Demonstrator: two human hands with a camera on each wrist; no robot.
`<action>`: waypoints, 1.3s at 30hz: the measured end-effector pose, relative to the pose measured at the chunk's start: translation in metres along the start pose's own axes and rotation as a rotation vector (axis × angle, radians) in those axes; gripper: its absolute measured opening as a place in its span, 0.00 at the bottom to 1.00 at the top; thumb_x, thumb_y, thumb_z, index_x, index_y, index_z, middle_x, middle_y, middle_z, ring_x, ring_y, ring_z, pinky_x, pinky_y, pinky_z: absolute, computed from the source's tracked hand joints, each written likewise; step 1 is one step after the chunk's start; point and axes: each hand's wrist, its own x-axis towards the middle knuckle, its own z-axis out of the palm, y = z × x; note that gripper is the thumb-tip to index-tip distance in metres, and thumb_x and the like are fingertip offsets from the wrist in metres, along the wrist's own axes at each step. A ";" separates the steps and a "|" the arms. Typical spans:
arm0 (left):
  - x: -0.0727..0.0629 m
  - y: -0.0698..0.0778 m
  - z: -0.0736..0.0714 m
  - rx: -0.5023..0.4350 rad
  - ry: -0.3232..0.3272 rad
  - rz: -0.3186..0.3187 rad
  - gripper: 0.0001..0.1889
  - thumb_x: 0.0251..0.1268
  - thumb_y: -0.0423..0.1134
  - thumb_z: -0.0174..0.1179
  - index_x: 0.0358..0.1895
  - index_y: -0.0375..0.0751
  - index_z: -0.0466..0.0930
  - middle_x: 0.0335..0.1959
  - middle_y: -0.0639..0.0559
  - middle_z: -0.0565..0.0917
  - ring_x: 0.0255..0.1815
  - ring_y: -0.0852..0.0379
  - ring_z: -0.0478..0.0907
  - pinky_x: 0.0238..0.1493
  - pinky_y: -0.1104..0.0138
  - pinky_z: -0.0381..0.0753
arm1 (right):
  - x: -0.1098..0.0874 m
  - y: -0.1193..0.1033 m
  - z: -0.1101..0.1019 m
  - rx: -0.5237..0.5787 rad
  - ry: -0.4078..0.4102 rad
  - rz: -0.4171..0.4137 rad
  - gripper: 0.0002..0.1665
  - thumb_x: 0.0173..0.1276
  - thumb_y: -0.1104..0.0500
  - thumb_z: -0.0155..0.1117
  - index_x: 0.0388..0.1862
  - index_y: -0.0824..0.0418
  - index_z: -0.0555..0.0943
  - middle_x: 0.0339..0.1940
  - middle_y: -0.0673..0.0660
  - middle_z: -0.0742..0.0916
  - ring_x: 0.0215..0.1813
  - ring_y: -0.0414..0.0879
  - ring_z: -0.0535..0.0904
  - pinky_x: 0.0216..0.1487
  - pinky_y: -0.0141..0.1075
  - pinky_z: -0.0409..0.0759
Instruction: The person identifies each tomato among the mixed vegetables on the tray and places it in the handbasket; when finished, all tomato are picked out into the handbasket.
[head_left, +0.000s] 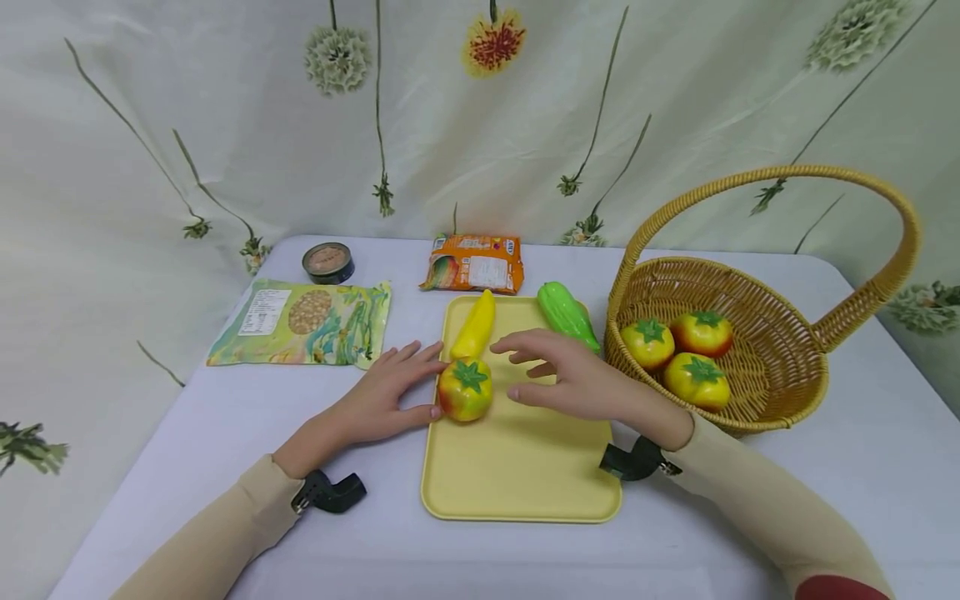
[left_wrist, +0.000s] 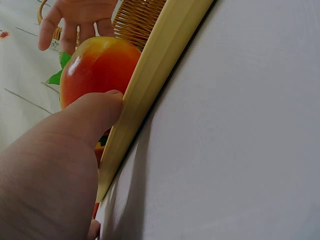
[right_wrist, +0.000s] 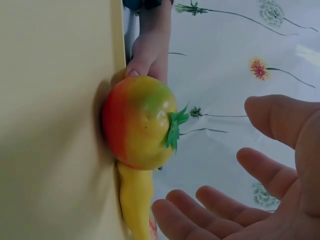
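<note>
A red-and-yellow toy tomato (head_left: 466, 389) with a green leafy top sits on the left side of the yellow tray (head_left: 517, 479). Beside it is my left hand (head_left: 390, 396), fingers extended past the tray's left edge and thumb at the fruit's side; in the left wrist view the thumb overlaps the tomato (left_wrist: 102, 67). My right hand (head_left: 566, 379) hovers above the tray to the right, holding nothing, its fingers loosely bent and apart from the tomato (right_wrist: 142, 122). Behind the tomato lies a long yellow toy vegetable or fruit (head_left: 476, 325).
A green toy vegetable (head_left: 566, 312) lies at the tray's far right corner. To the right stands a tall-handled wicker basket (head_left: 810, 392) holding three similar toy tomatoes (head_left: 702, 333). Toward the back are an orange packet (head_left: 476, 262), a round tin (head_left: 328, 262) and a green patterned bag (head_left: 303, 325).
</note>
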 end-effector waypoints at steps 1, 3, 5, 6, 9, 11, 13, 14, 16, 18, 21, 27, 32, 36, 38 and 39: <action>0.000 0.000 0.000 -0.001 0.000 0.002 0.32 0.66 0.55 0.65 0.71 0.49 0.74 0.82 0.46 0.62 0.83 0.33 0.52 0.79 0.33 0.47 | 0.003 0.000 0.002 0.005 -0.002 0.005 0.30 0.71 0.60 0.68 0.70 0.63 0.73 0.69 0.62 0.79 0.66 0.63 0.80 0.61 0.50 0.85; 0.000 0.000 0.000 0.003 0.002 0.006 0.32 0.66 0.55 0.64 0.71 0.49 0.74 0.82 0.46 0.62 0.83 0.33 0.53 0.79 0.33 0.47 | 0.008 -0.001 0.006 0.013 -0.009 0.015 0.31 0.71 0.59 0.68 0.71 0.62 0.73 0.70 0.61 0.79 0.67 0.62 0.79 0.61 0.49 0.85; 0.000 -0.001 0.001 0.007 0.006 0.013 0.32 0.66 0.55 0.64 0.71 0.49 0.74 0.82 0.47 0.62 0.83 0.33 0.53 0.79 0.33 0.47 | 0.012 -0.001 0.009 0.017 -0.015 0.024 0.31 0.71 0.59 0.67 0.71 0.61 0.73 0.70 0.61 0.79 0.67 0.61 0.79 0.61 0.48 0.85; 0.000 -0.002 0.001 0.009 0.008 0.016 0.32 0.66 0.55 0.65 0.71 0.49 0.74 0.82 0.47 0.62 0.83 0.33 0.53 0.79 0.33 0.48 | 0.014 -0.001 0.010 0.014 -0.016 0.028 0.30 0.71 0.59 0.67 0.71 0.61 0.73 0.70 0.61 0.79 0.68 0.61 0.78 0.61 0.48 0.85; 0.000 -0.002 0.001 0.010 0.010 0.021 0.32 0.66 0.55 0.65 0.71 0.49 0.74 0.82 0.47 0.62 0.83 0.33 0.53 0.79 0.33 0.48 | 0.020 0.001 0.014 0.001 -0.020 0.043 0.30 0.71 0.58 0.68 0.70 0.59 0.74 0.70 0.59 0.79 0.68 0.60 0.78 0.60 0.46 0.85; 0.000 -0.002 0.001 0.008 0.008 0.019 0.32 0.66 0.55 0.65 0.71 0.49 0.74 0.82 0.47 0.62 0.83 0.33 0.53 0.79 0.33 0.48 | 0.023 0.004 0.017 -0.010 -0.021 0.056 0.30 0.70 0.58 0.68 0.70 0.59 0.75 0.70 0.59 0.80 0.68 0.58 0.78 0.60 0.46 0.85; 0.001 -0.002 0.001 0.007 0.005 0.015 0.32 0.66 0.56 0.64 0.71 0.49 0.74 0.82 0.47 0.62 0.83 0.33 0.53 0.79 0.33 0.48 | 0.026 0.008 0.020 -0.006 -0.027 0.073 0.29 0.70 0.58 0.68 0.69 0.58 0.75 0.69 0.58 0.80 0.68 0.58 0.78 0.60 0.45 0.85; 0.001 -0.002 0.002 0.006 0.004 0.014 0.32 0.66 0.56 0.64 0.71 0.49 0.74 0.82 0.47 0.62 0.83 0.33 0.53 0.79 0.33 0.48 | 0.028 0.009 0.021 -0.005 -0.030 0.076 0.29 0.70 0.58 0.68 0.69 0.58 0.76 0.69 0.58 0.80 0.68 0.58 0.77 0.60 0.45 0.85; 0.001 -0.002 0.002 0.006 0.002 0.012 0.32 0.66 0.56 0.64 0.71 0.49 0.74 0.82 0.47 0.62 0.83 0.33 0.53 0.79 0.33 0.48 | 0.031 0.013 0.024 -0.003 -0.034 0.083 0.29 0.70 0.58 0.68 0.69 0.58 0.76 0.69 0.58 0.81 0.68 0.57 0.77 0.59 0.43 0.85; 0.002 -0.001 0.002 0.006 0.000 0.016 0.32 0.66 0.56 0.64 0.71 0.49 0.74 0.82 0.46 0.62 0.83 0.32 0.53 0.79 0.33 0.48 | 0.033 0.015 0.027 -0.005 -0.035 0.082 0.28 0.70 0.58 0.69 0.68 0.58 0.77 0.68 0.58 0.81 0.66 0.56 0.77 0.58 0.41 0.85; 0.001 -0.002 0.002 0.008 0.003 0.023 0.32 0.66 0.55 0.65 0.71 0.48 0.74 0.82 0.46 0.62 0.83 0.32 0.53 0.79 0.33 0.48 | 0.035 0.017 0.031 -0.005 -0.034 0.063 0.27 0.69 0.59 0.70 0.66 0.59 0.78 0.67 0.59 0.82 0.64 0.54 0.78 0.56 0.39 0.85; 0.001 -0.002 0.000 0.009 0.011 0.029 0.32 0.66 0.54 0.65 0.71 0.48 0.73 0.82 0.45 0.62 0.82 0.31 0.54 0.78 0.32 0.47 | 0.036 0.020 0.039 -0.015 -0.021 0.040 0.29 0.65 0.59 0.74 0.65 0.59 0.79 0.66 0.59 0.83 0.63 0.53 0.80 0.52 0.36 0.85; 0.001 0.000 -0.001 0.004 0.009 0.023 0.32 0.67 0.55 0.65 0.71 0.48 0.74 0.81 0.45 0.62 0.82 0.31 0.54 0.78 0.31 0.47 | 0.035 0.019 0.043 0.009 -0.004 0.049 0.30 0.63 0.60 0.76 0.65 0.59 0.79 0.65 0.60 0.82 0.62 0.54 0.80 0.50 0.34 0.85; 0.000 0.001 -0.001 -0.003 0.005 0.010 0.32 0.66 0.54 0.65 0.71 0.48 0.74 0.82 0.46 0.62 0.82 0.32 0.53 0.79 0.32 0.46 | 0.035 0.019 0.044 0.011 0.003 0.052 0.32 0.62 0.60 0.77 0.65 0.58 0.79 0.65 0.60 0.82 0.61 0.54 0.81 0.50 0.34 0.86; 0.001 0.001 -0.001 -0.004 0.007 0.010 0.32 0.66 0.54 0.65 0.71 0.48 0.74 0.82 0.46 0.62 0.82 0.32 0.54 0.79 0.32 0.46 | 0.035 0.020 0.044 0.008 0.005 0.049 0.32 0.61 0.60 0.78 0.65 0.58 0.79 0.65 0.59 0.82 0.61 0.54 0.80 0.50 0.35 0.85; 0.001 0.001 -0.001 -0.005 0.007 0.010 0.32 0.66 0.55 0.66 0.71 0.48 0.74 0.82 0.46 0.62 0.82 0.32 0.54 0.79 0.32 0.47 | 0.035 0.020 0.045 0.004 0.005 0.050 0.33 0.60 0.60 0.78 0.65 0.58 0.79 0.65 0.59 0.82 0.61 0.53 0.80 0.50 0.35 0.85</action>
